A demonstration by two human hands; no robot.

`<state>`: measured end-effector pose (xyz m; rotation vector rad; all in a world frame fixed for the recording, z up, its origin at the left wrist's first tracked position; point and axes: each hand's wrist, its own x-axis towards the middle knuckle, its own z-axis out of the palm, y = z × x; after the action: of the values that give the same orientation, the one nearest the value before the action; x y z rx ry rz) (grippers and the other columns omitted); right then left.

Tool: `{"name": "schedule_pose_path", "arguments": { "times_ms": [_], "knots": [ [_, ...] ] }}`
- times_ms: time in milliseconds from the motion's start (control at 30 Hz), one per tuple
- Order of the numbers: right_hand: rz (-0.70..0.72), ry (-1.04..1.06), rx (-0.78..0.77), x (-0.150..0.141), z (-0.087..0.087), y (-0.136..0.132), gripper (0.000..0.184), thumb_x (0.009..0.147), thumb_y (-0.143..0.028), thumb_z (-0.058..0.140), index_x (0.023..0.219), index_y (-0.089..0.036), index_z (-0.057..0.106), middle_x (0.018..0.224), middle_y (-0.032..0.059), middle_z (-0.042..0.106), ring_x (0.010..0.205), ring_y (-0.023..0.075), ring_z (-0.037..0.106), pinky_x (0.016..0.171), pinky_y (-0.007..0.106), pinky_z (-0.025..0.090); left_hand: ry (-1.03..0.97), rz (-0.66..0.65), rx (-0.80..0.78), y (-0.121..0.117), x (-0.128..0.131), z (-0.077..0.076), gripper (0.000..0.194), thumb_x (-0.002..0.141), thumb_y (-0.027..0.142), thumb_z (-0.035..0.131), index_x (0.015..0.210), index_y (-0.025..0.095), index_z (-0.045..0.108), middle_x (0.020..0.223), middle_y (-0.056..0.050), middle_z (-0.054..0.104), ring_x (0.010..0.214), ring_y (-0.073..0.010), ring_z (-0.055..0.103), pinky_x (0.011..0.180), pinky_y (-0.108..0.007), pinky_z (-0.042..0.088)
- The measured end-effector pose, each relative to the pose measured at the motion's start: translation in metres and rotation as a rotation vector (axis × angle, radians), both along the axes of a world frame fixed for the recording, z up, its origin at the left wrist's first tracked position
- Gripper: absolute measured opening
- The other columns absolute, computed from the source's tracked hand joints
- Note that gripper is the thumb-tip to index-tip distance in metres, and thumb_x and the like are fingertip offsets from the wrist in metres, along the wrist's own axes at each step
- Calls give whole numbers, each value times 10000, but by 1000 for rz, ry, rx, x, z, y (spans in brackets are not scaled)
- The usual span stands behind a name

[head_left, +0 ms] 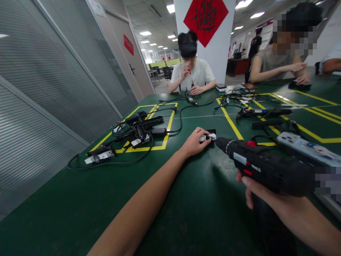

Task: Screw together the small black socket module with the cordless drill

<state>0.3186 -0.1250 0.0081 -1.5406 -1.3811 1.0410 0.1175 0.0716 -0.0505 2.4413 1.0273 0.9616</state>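
My right hand (255, 190) is wrapped round the grip of a black cordless drill (262, 165) with red buttons. The drill's tip points left at a small black-and-white part (209, 137) lying on the green table (149, 199). My left hand (194, 142) reaches forward and pinches that small part with its fingertips, holding it against the table. The drill's nose sits right beside the part, touching or nearly touching it.
A pile of black adapters and cables (133, 133) lies in a yellow-taped box at left. More cables and tools (255, 112) sprawl at right. A white-and-blue device (306, 145) lies beside the drill. Two people (191, 71) sit across the table. Glass partition at left.
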Motion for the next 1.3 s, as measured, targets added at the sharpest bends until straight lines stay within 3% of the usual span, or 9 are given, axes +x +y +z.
{"name": "schedule_pose_path", "arguments": {
  "times_ms": [200,267,533,733,800,900,967,1200,1300],
  "knots": [
    [-20,128,-81,1,3,1,426,731,-502,649,1097,-294,581,823,1,756,443,185,632,523,378,524,5,-1,10,1,0,-1,306,841,344,564,1112,202,581,1106,-85,541,1048,-204,521,986,-367,427],
    [-3,150,-110,2,6,0,444,738,-511,652,1113,-290,565,803,-2,752,477,188,635,548,367,510,4,-6,10,1,-1,0,310,841,345,564,1116,202,580,1110,-85,536,1046,-201,522,985,-363,429],
    [37,69,-171,2,19,-7,399,744,-574,615,998,-268,637,630,-23,681,606,217,632,705,373,484,10,-5,8,1,-1,-1,318,849,353,555,1124,194,578,1115,-86,528,1047,-198,521,994,-360,423],
    [104,-3,-145,8,14,-6,351,797,-576,548,1011,-315,644,591,-49,646,665,221,618,760,364,451,18,-1,12,0,0,0,305,853,355,551,1112,197,584,1101,-88,534,1042,-202,527,980,-362,431],
    [131,-14,-129,12,11,-5,316,810,-583,529,874,-311,676,653,-34,659,701,220,614,793,369,433,16,-4,11,0,-1,1,308,853,361,551,1111,197,585,1096,-89,535,1039,-202,527,977,-363,434],
    [114,-10,-147,14,9,-4,416,781,-632,530,595,-277,643,715,-2,670,758,240,603,841,389,402,9,-9,14,0,-1,1,309,853,364,550,1109,196,585,1097,-89,535,1038,-202,526,980,-363,432],
    [101,2,-177,14,9,-3,460,759,-658,532,532,-268,623,735,10,675,786,256,601,855,401,387,10,-8,13,0,-1,0,310,852,363,549,1112,197,583,1105,-90,534,1044,-202,525,985,-365,430],
    [82,30,-201,15,9,-4,421,744,-659,557,831,-290,740,668,-5,671,738,268,614,764,404,400,12,0,4,1,-1,0,314,842,355,564,1113,198,584,1114,-91,537,1053,-207,526,988,-376,433],
    [93,15,-189,15,6,-2,414,760,-650,549,733,-281,736,687,-3,684,712,255,620,768,398,413,14,9,-6,1,-1,-1,324,844,360,560,1125,198,582,1129,-91,532,1055,-205,530,999,-381,429]
  ]
}}
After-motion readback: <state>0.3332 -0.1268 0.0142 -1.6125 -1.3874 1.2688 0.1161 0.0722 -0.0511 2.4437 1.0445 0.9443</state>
